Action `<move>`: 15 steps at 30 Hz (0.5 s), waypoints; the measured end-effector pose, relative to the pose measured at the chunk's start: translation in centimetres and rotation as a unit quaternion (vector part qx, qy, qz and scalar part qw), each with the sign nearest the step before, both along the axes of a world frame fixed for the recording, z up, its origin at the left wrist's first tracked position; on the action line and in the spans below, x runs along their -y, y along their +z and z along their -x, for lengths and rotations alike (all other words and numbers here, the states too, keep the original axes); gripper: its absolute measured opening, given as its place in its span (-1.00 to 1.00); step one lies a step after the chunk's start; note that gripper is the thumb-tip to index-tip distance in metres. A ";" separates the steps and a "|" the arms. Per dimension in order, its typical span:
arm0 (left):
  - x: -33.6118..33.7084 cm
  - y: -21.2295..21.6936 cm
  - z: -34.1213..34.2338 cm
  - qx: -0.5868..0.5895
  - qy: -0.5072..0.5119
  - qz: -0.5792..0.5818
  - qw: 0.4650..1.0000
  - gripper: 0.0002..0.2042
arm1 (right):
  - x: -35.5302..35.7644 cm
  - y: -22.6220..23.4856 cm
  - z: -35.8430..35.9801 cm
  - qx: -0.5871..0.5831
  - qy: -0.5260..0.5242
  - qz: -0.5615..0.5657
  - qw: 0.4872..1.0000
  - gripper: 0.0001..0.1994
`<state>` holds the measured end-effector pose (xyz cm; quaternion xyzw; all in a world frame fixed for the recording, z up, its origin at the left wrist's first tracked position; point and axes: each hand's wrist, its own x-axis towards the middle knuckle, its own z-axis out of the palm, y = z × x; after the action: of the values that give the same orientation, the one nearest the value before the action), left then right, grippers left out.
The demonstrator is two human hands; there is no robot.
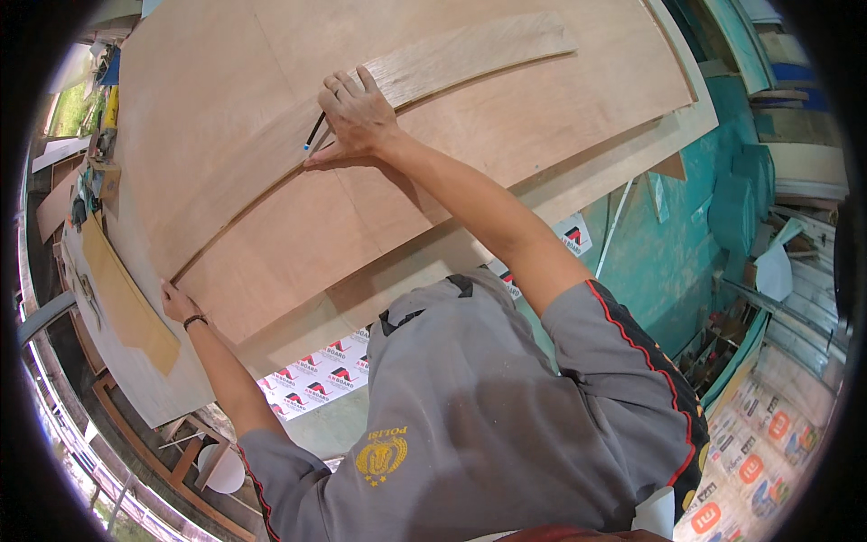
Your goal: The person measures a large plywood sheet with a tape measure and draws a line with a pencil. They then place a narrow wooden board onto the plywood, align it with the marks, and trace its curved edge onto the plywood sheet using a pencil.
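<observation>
A long, thin wooden strip [479, 61] lies slantwise over a large plywood sheet [506, 135]. My right hand [361, 117] presses on the middle of this strip, thumb stretched along its near edge. Between its fingers is a dark pencil [315, 132] with a pale blue and white end pointing down toward the wood. At the strip's lower left end, my left hand [181, 304] is closed about the corner, by the edge of the sheet; its fingertips are partly hidden.
Under the plywood is a larger pale board [632, 149] on a green surface [646, 244]. A printed white sheet [316, 379] shows by my waist. Offcuts and a yellowish panel [126, 289] stand at left. Stacked boards [804, 163] and metal channels [804, 289] line the right.
</observation>
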<state>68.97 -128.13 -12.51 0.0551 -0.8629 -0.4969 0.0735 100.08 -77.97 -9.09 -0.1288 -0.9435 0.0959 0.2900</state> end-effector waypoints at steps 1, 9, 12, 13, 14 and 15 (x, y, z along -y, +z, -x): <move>0.6 0.0 0.5 0.004 0.000 0.005 1.000 -0.50 | 0.2 0.2 0.2 0.005 0.003 0.011 1.000 0.05; -1.2 -1.4 0.0 0.039 -0.020 -0.061 0.997 -0.47 | -0.4 -0.6 -0.4 0.002 -0.011 0.001 1.000 0.03; 0.3 -1.1 0.6 0.026 -0.012 -0.063 0.998 -0.46 | -0.1 0.0 -0.1 0.006 -0.003 0.019 1.000 0.05; 2.0 -0.9 1.0 0.017 -0.004 -0.062 0.998 -0.46 | 0.3 0.4 0.3 0.014 0.007 0.030 0.999 0.06; 1.4 -1.3 0.9 0.016 -0.005 -0.053 0.998 -0.46 | 0.1 0.2 0.1 0.032 0.006 0.037 0.999 0.08; 0.9 -1.6 0.8 0.015 -0.005 -0.044 0.999 -0.46 | 0.0 0.1 -0.1 0.036 0.001 0.034 0.999 0.08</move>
<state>68.21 -129.05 -14.07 0.0613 -0.8417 -0.5335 0.0556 100.13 -77.99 -8.99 -0.1409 -0.9498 0.1234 0.2507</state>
